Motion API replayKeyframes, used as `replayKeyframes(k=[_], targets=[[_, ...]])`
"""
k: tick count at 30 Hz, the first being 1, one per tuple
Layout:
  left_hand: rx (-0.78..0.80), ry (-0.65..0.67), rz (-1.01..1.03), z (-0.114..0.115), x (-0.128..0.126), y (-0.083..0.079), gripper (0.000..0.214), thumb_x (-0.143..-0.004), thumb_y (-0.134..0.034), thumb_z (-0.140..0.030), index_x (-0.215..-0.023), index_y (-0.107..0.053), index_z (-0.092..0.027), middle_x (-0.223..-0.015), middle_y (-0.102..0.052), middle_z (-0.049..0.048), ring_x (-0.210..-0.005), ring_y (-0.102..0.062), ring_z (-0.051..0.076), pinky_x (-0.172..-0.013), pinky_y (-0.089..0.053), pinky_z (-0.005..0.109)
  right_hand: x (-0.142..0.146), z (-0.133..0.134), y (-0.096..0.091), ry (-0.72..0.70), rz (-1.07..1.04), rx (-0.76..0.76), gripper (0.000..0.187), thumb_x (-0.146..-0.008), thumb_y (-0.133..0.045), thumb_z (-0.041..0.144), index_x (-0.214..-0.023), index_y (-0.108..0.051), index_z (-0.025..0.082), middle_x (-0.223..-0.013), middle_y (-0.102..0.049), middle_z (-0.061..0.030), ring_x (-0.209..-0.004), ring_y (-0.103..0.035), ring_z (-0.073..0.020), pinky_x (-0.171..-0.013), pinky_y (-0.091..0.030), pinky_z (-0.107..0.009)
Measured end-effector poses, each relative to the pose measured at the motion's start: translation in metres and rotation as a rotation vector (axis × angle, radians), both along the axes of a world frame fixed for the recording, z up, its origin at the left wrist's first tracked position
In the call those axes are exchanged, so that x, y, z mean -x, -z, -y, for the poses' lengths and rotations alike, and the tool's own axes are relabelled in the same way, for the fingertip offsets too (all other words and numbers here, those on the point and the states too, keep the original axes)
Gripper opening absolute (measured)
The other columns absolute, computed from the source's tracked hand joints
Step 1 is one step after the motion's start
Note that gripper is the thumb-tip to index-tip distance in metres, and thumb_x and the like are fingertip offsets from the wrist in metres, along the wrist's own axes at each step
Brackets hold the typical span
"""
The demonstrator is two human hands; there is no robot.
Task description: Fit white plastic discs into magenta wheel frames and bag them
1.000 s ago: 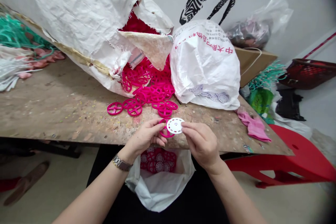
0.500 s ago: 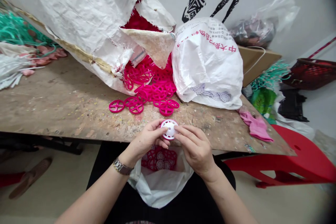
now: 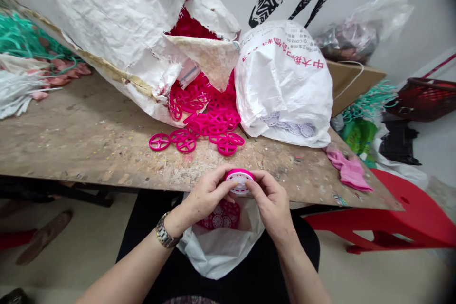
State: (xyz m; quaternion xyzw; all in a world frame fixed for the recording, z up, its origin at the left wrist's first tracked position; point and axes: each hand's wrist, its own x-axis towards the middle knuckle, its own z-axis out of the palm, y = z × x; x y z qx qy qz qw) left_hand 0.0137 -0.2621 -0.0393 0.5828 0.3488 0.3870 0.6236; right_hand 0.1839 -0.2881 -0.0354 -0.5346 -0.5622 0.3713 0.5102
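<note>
Between my two hands is a small plastic wheel (image 3: pixel 241 182), a white slotted disc set against a pink ring. My left hand (image 3: pixel 212 190) grips its left side, thumb on the white face. On the right edge, my right hand (image 3: pixel 269 197) pinches it with thumb and fingers. Below, a white bag (image 3: pixel 217 259) lies open on my lap, holding several pink-and-white wheels (image 3: pixel 223 216). Loose pink rings with crossed spokes (image 3: pixel 185 142) lie on the worktable (image 3: pixel 89 142) just beyond my hands.
A large white sack (image 3: pixel 107 23) spills pink rings at the back left. Beside it a white bag with red print (image 3: pixel 285 80) shows white discs at its mouth. A pink cloth (image 3: pixel 347 168) lies at the right edge, near a red stool (image 3: pixel 409 209). Green strands (image 3: pixel 28 38) lie far left.
The wheel has tilted, so its pink rim shows along the top, and it has moved slightly right. My right fingers have gone from the white face to around the right edge.
</note>
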Motion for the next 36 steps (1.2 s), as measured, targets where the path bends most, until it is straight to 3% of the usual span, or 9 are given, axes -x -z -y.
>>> replayKeyframes(k=[5, 10, 15, 22, 27, 30, 33, 36], targets=[[-0.136, -0.083, -0.100, 0.007, -0.004, 0.003, 0.021, -0.093, -0.055, -0.034, -0.103, -0.068, -0.021, -0.085, -0.067, 0.0035, -0.063, -0.063, 0.014, -0.062, -0.051, 0.025, 0.005, 0.006, 0.003, 0.074, 0.082, -0.054, 0.012, -0.089, -0.062, 0.033, -0.087, -0.069, 0.023, -0.079, -0.068, -0.0003, -0.073, -0.063, -0.0181, -0.067, -0.049, -0.028], [-0.116, -0.136, -0.134, 0.009, -0.010, 0.004, 0.023, -0.095, -0.050, -0.038, -0.100, -0.066, -0.021, -0.073, -0.063, 0.0003, -0.054, -0.060, 0.014, -0.055, -0.048, 0.024, 0.008, 0.004, 0.008, 0.116, 0.091, -0.049, 0.014, -0.089, -0.060, 0.033, -0.081, -0.067, 0.023, -0.075, -0.066, 0.0003, -0.071, -0.061, -0.0174, -0.066, -0.047, -0.027], [-0.100, -0.055, -0.146, 0.006, -0.008, 0.001, 0.034, -0.090, -0.059, -0.035, -0.122, -0.061, -0.024, -0.092, -0.068, 0.0040, -0.067, -0.065, 0.016, -0.060, -0.053, 0.024, 0.007, -0.002, 0.008, 0.129, -0.027, 0.061, 0.018, -0.087, -0.062, 0.037, -0.082, -0.067, 0.021, -0.076, -0.067, -0.0009, -0.072, -0.062, -0.0186, -0.067, -0.050, -0.028], [0.019, -0.060, -0.070, 0.006, -0.005, 0.009, 0.044, -0.090, -0.058, -0.033, -0.133, -0.052, -0.026, -0.086, -0.068, 0.0030, -0.056, -0.063, 0.015, -0.054, -0.055, 0.026, 0.007, 0.000, 0.011, -0.034, -0.040, 0.038, 0.025, -0.085, -0.063, 0.031, -0.109, -0.064, 0.024, -0.096, -0.071, -0.0031, -0.085, -0.067, -0.0203, -0.076, -0.055, -0.032], [-0.064, -0.097, -0.147, 0.005, -0.003, 0.007, 0.047, -0.091, -0.057, -0.034, -0.136, -0.052, -0.024, -0.070, -0.063, -0.0003, -0.050, -0.058, 0.014, -0.052, -0.051, 0.024, 0.012, 0.003, 0.016, 0.052, -0.036, 0.009, 0.023, -0.084, -0.063, 0.029, -0.107, -0.062, 0.024, -0.098, -0.072, -0.0040, -0.089, -0.069, -0.0223, -0.081, -0.055, -0.035], [-0.051, -0.065, -0.175, 0.004, -0.001, 0.006, 0.050, -0.092, -0.055, -0.034, -0.140, -0.049, -0.024, -0.072, -0.064, 0.0001, -0.050, -0.058, 0.014, -0.051, -0.051, 0.025, 0.011, 0.001, 0.016, 0.015, -0.070, 0.022, 0.023, -0.084, -0.064, 0.030, -0.106, -0.061, 0.024, -0.099, -0.072, -0.0040, -0.087, -0.069, -0.0216, -0.078, -0.055, -0.034], [-0.122, -0.039, -0.209, 0.003, 0.001, 0.004, 0.048, -0.092, -0.056, -0.032, -0.139, -0.051, -0.025, -0.085, -0.069, 0.0037, -0.065, -0.065, 0.018, -0.063, -0.054, 0.028, 0.007, -0.001, 0.013, -0.037, 0.014, 0.017, 0.016, -0.088, -0.061, 0.032, -0.101, -0.064, 0.024, -0.091, -0.071, -0.0016, -0.081, -0.066, -0.0192, -0.073, -0.052, -0.030], [-0.285, -0.005, -0.241, 0.004, 0.001, 0.000, 0.040, -0.092, -0.057, -0.028, -0.132, -0.057, -0.026, -0.111, -0.069, 0.0072, -0.101, -0.065, 0.023, -0.089, -0.049, 0.033, 0.003, 0.001, 0.010, -0.022, 0.106, -0.024, 0.014, -0.092, -0.058, 0.034, -0.092, -0.067, 0.024, -0.084, -0.069, 0.0000, -0.078, -0.063, -0.0178, -0.072, -0.049, -0.028]])
